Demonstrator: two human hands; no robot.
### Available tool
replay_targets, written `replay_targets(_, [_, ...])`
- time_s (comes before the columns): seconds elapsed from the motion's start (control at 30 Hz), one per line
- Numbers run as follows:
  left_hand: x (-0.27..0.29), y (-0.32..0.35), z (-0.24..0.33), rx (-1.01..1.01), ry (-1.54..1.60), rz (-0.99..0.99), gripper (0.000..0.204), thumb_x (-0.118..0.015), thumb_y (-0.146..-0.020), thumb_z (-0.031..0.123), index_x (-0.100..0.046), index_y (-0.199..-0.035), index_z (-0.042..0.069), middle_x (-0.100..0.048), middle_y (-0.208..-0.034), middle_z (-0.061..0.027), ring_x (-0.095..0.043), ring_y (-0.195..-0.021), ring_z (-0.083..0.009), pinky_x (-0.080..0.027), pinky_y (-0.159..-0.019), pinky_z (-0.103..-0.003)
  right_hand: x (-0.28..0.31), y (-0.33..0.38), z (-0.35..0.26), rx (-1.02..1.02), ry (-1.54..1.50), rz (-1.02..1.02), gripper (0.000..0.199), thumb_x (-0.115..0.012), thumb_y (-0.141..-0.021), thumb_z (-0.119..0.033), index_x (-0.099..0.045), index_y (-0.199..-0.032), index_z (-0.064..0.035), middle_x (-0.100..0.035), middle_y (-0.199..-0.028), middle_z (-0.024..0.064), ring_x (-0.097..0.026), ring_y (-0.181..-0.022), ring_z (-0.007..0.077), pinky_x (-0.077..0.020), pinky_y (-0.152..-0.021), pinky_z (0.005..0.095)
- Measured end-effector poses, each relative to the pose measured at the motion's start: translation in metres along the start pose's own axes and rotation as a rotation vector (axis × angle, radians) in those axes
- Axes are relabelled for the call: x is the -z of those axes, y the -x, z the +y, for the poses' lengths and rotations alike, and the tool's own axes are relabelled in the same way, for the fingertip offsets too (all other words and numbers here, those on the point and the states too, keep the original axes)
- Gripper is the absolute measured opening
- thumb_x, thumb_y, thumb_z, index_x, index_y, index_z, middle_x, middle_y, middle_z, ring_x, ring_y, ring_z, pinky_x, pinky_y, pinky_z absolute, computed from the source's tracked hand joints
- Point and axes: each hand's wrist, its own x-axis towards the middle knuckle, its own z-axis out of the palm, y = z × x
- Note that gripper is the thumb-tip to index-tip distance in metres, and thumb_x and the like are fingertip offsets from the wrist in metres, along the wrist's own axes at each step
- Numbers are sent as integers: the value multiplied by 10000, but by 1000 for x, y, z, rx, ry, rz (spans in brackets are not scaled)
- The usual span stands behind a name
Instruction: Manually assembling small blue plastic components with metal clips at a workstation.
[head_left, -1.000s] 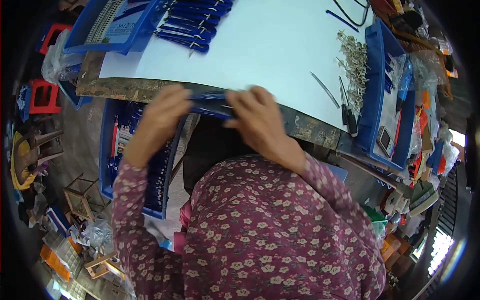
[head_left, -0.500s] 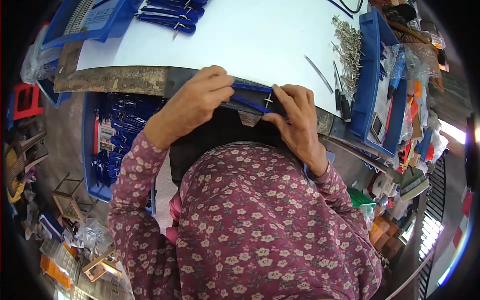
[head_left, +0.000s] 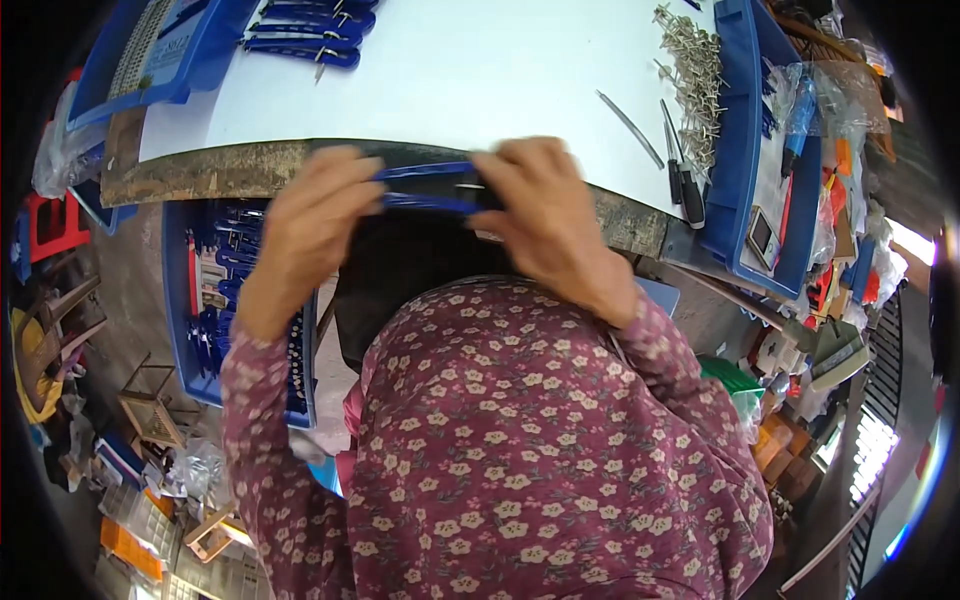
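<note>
Between my hands, at the front edge of the table, is a blue two-armed hand tool (head_left: 430,203), its slim arms lying side by side with a gap between them. My left hand (head_left: 312,222) is closed around its left end, and the fingers are blurred. The other end is pinched between the thumb and fingers of my right hand (head_left: 540,215), where a small metal piece (head_left: 467,186) shows between the arms. Both ends of the tool are hidden by my fingers. Several similar blue tools (head_left: 305,45) lie in a row on the white tabletop at the far left.
On the white tabletop (head_left: 480,80), a heap of small metal pins (head_left: 692,90) lies right, beside black-handled tools (head_left: 690,200). A blue bin (head_left: 735,150) borders it. Far left stands a blue tray (head_left: 185,85); below the table edge, a blue crate (head_left: 180,330) holds many blue tools.
Both hands have moved left with the blue tool, the left one also slightly down. The tool now lies more level, and its arms run closer to parallel.
</note>
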Motion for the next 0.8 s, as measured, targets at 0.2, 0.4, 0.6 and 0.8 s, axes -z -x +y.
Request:
replay_targets(0.2, [-29,-19,6,-57,106,-79,189,-595,-632,-78,-562,-814,-39,-570,-925,-119,-530,-936,-283,-463,-764,-351,5,36,16,-119,123,63,452,-639,-678,4,-513,-1112,2,-498,-997,146,-457,-903,307,-402,-774,378])
replay_targets(0.4, [-11,-3,4,40,-29,-15,225,-601,-612,-106,-560,-823,-38,-569,-921,-122,-537,-918,-286,-472,-748,-344,-2,9,4,-5,78,-2,509,-669,-674,-53,-471,-1137,22,-470,-1027,142,-444,-919,306,-400,-791,389])
replay_targets(0.6, [-12,-3,2,18,-17,5,231,-600,-609,-113,-558,-825,-41,-567,-926,-126,-538,-915,-290,-474,-742,-348,4,6,9,1,14,-88,531,-694,-655,-95,-474,-1125,17,-470,-1026,155,-463,-912,302,-415,-771,373])
replay_targets(0.8, [-34,-8,6,-22,83,3,157,-573,-658,-50,-548,-812,-56,-545,-917,-124,-511,-929,-278,-449,-790,-347,15,22,10,-78,53,-88,506,-703,-642,-64,-485,-1091,21,-489,-1000,166,-510,-851,312,-441,-709,366])
